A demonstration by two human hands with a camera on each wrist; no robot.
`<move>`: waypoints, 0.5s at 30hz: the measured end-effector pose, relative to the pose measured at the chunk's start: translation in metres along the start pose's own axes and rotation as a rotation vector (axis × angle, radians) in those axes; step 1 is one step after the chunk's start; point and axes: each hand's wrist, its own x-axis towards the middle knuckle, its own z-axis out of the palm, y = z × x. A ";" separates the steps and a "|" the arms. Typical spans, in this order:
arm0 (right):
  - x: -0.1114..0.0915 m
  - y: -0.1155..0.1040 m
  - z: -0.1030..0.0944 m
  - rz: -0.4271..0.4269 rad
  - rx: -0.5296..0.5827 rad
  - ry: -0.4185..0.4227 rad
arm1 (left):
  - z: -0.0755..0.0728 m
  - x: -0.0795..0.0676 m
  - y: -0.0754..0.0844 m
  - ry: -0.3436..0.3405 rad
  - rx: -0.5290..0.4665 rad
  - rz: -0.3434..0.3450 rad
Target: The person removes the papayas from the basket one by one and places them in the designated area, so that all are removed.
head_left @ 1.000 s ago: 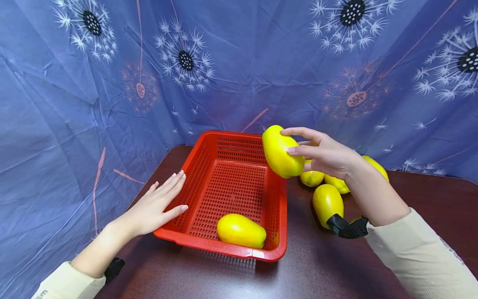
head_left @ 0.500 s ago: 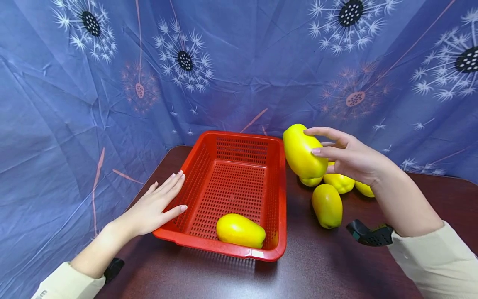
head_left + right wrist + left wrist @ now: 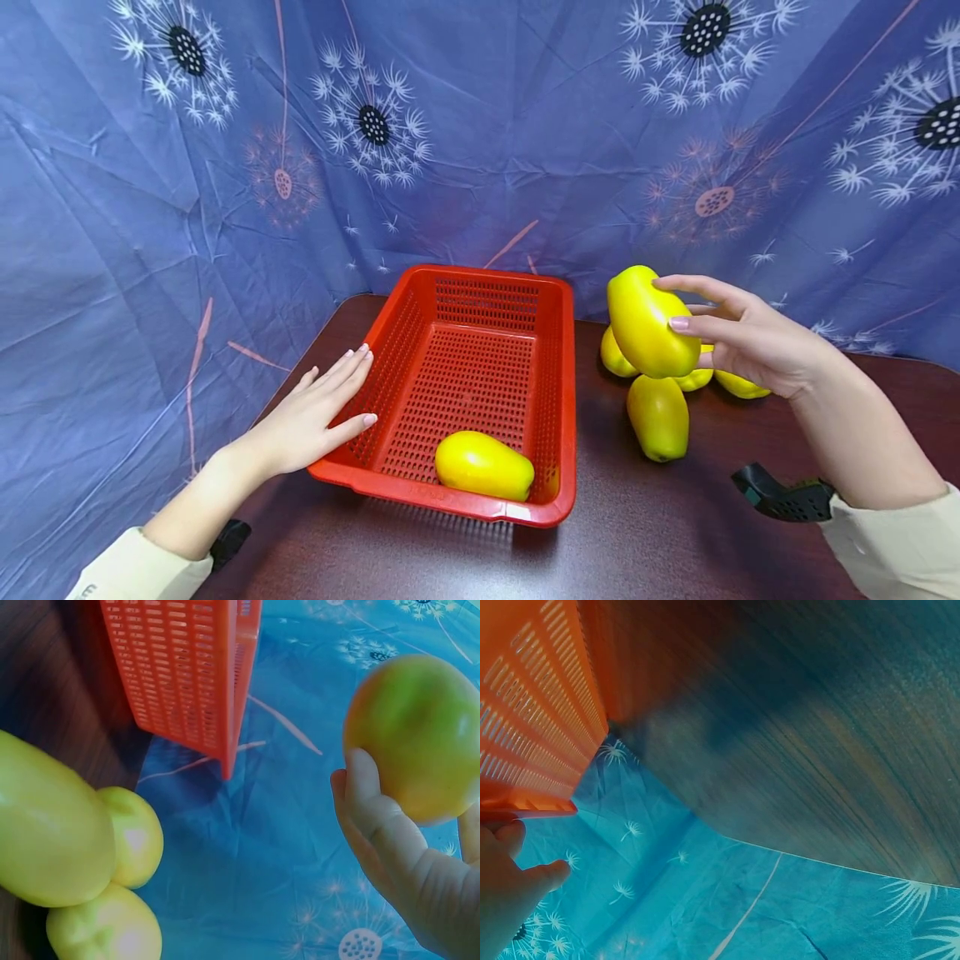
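My right hand point(image 3: 757, 337) holds a yellow mango point(image 3: 648, 321) in the air, right of the red plastic basket point(image 3: 566, 400). Thumb and fingers grip its right side. The right wrist view shows the held mango point(image 3: 416, 739) from below, greenish on top, between the fingertips. My left hand point(image 3: 315, 417) rests on the basket's left rim, fingers straight and thumb spread. In the left wrist view only part of that hand point(image 3: 514, 881) appears, by the rim. One mango point(image 3: 483, 467) lies inside the basket, near its front right corner.
Right of the basket, a mango point(image 3: 657, 421) stands on the dark wooden table point(image 3: 600, 533). Several more yellow fruits point(image 3: 738, 383) lie behind it, partly covered by the held one. A blue dandelion-print cloth point(image 3: 480, 125) hangs behind the table and at its left.
My right hand has carried the mango rightward, from over the basket's right rim to above the fruits on the table, and slightly lower. My left hand and the basket stay put.
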 end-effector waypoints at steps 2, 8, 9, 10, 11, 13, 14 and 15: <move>-0.002 0.002 -0.002 -0.001 -0.001 0.004 | 0.000 0.000 0.000 0.001 0.000 0.000; -0.011 0.005 -0.008 0.003 -0.042 0.001 | 0.001 0.000 -0.001 0.008 -0.007 0.010; -0.012 0.005 -0.009 0.004 -0.047 0.000 | 0.001 0.000 -0.001 0.010 -0.008 0.013; -0.014 0.006 -0.011 0.005 -0.049 -0.001 | 0.001 0.000 0.000 0.012 -0.007 0.015; -0.016 0.006 -0.013 0.004 -0.053 -0.004 | 0.001 0.000 0.000 0.015 -0.006 0.018; -0.019 0.006 -0.016 0.010 -0.057 0.006 | 0.001 0.000 0.000 0.018 -0.007 0.019; -0.020 0.006 -0.018 0.014 -0.059 0.012 | 0.001 0.000 0.000 0.018 -0.006 0.018; -0.022 0.006 -0.020 0.015 -0.055 0.013 | 0.001 0.000 0.000 0.018 -0.007 0.018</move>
